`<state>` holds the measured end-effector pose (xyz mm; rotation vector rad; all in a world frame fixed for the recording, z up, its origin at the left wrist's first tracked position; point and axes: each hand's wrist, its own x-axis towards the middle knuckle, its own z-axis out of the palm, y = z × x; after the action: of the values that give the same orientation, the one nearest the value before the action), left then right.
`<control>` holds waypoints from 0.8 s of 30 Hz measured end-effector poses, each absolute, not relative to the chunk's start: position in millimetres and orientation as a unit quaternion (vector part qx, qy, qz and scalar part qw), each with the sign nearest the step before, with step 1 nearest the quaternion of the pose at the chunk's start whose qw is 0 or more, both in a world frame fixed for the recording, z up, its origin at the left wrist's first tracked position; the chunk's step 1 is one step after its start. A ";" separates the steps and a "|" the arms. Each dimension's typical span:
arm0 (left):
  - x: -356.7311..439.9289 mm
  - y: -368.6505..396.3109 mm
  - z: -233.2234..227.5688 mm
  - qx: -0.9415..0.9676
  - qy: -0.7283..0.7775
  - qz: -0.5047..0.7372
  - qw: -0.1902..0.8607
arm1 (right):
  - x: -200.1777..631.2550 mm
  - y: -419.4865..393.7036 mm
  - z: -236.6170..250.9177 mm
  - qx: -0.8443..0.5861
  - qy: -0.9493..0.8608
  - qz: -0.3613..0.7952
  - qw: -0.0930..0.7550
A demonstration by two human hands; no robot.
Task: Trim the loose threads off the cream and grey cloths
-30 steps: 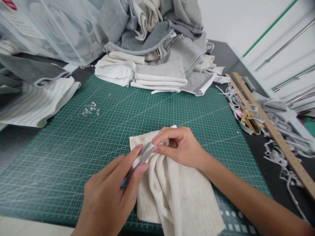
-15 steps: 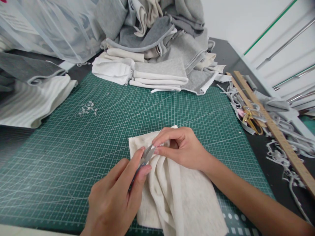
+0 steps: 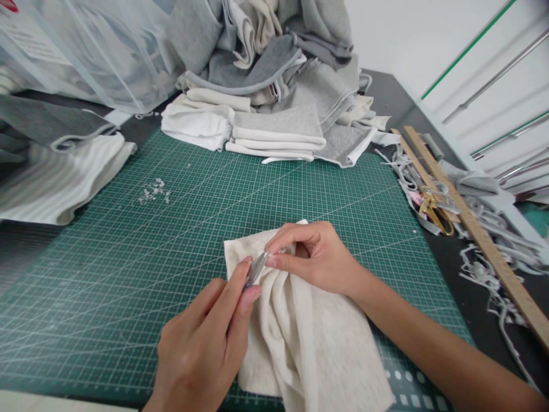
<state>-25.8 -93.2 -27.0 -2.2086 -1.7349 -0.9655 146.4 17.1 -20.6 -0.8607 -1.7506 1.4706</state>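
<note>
A cream knit fabric piece lies bunched on the green cutting mat. My right hand pinches a fold of that fabric near its top edge. My left hand grips small thread snips, thumb and forefinger squeezing the handles. The blades look closed, and their tips meet the fabric right at my right fingertips. The snips' handle is mostly hidden inside my left hand.
Folded grey, white and cream fabric is stacked at the back. A striped white cloth lies left. Wooden rulers, gold-handled scissors and grey fabric scraps lie right. Small thread clippings lie on the mat. A clear plastic bag sits back left.
My left hand has crept right and squeezed the snips, whose blades have narrowed against the fold. My right hand holds the same pinch.
</note>
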 end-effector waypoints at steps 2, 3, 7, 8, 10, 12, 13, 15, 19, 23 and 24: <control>-25.9 -93.6 -27.1 -0.739 -0.582 -0.330 0.083 | 146.3 17.3 -20.4 -0.330 -0.672 0.570 0.339; -25.9 -93.8 -27.1 -0.738 -0.582 -0.332 0.079 | 146.2 17.4 -20.3 -0.329 -0.671 0.572 0.338; -25.4 -94.1 -26.8 -0.733 -0.588 -0.338 0.050 | 145.3 17.0 -20.9 -0.333 -0.665 0.574 0.342; -25.3 -93.8 -26.5 -0.730 -0.589 -0.343 0.043 | 145.1 16.7 -21.4 -0.334 -0.663 0.575 0.345; -25.0 -92.9 -25.8 -0.723 -0.593 -0.354 0.028 | 144.8 15.9 -22.5 -0.332 -0.661 0.575 0.349; -25.2 -91.6 -25.1 -0.717 -0.599 -0.357 0.012 | 144.7 15.2 -23.5 -0.327 -0.662 0.575 0.351; -25.4 -91.1 -24.7 -0.714 -0.602 -0.358 0.008 | 144.7 15.0 -23.8 -0.328 -0.663 0.574 0.350; -26.3 -90.4 -24.3 -0.709 -0.605 -0.362 0.008 | 144.9 15.0 -24.3 -0.334 -0.666 0.571 0.345; -30.0 -91.5 -22.9 -0.697 -0.615 -0.369 0.026 | 145.0 15.9 -25.1 -0.341 -0.669 0.564 0.343; -40.1 -94.9 -20.9 -0.665 -0.656 -0.357 0.025 | 144.6 15.2 -25.2 -0.340 -0.675 0.559 0.341; -44.7 -95.3 -21.1 -0.654 -0.668 -0.356 0.024 | 144.7 14.8 -24.9 -0.339 -0.677 0.558 0.340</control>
<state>-44.7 -95.3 -21.1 -2.0230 -2.0660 -1.1011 144.7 14.8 -24.9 -0.8833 -1.7618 1.4533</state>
